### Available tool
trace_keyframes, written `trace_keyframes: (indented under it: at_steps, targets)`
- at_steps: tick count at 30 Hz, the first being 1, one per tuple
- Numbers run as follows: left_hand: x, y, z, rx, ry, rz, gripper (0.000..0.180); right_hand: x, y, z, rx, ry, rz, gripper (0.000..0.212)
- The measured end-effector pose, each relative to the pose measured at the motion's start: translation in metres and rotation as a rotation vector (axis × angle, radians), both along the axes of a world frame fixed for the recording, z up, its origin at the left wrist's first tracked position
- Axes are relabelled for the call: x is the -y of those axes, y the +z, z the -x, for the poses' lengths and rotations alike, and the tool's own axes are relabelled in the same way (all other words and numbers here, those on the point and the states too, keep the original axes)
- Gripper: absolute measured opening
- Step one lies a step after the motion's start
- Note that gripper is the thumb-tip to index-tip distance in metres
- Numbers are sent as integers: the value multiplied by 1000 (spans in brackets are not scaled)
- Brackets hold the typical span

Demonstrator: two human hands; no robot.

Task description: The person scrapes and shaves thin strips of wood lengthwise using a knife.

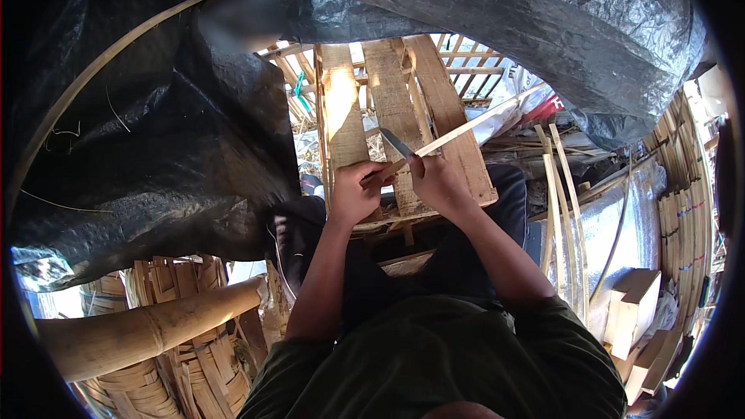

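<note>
A long, thin bamboo strip slants from my left hand up to the right, over a plank bench. The fingers of that hand are closed around the strip's lower end. My right hand is closed on a knife, whose grey blade points up and to the left. Its handle is hidden in my fist. Where the strip passes my right hand, the knife lies close against it; whether the edge touches cannot be made out.
Black plastic sheeting hangs at the left and overhead. A thick bamboo pole juts in at the lower left beside bundled strips. Several long strips lean on my right, near wooden blocks and stacked bamboo slats.
</note>
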State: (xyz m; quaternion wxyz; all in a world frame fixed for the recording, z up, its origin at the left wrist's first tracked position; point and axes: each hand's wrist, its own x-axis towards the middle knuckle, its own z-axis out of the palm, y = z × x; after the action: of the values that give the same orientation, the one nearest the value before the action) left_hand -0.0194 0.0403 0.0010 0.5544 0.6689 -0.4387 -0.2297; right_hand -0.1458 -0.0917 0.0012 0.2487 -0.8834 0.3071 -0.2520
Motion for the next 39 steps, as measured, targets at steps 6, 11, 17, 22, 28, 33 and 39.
trace_keyframes:
  at_steps: [6,11,17,22,28,33,39]
  targets:
    - [4,-7,4,-72,7,75,13,71,-7,15,-166,-298,-191,42]
    - [0,-11,-2,62,-3,27,9,19,-1,8,-127,-37,-24,36]
    - [8,-17,3,-168,-10,107,11,64,-20,14,-237,-183,-31,40]
    - [2,-21,0,-155,-6,115,11,71,-10,21,-161,-110,-106,39]
    - [1,-7,3,-114,-11,27,13,18,-14,6,48,26,-26,24]
    - [9,-3,8,-88,-18,74,8,101,-33,19,-135,-184,-55,36]
    - [2,-8,5,-28,34,71,5,34,-21,-1,-235,36,-9,31]
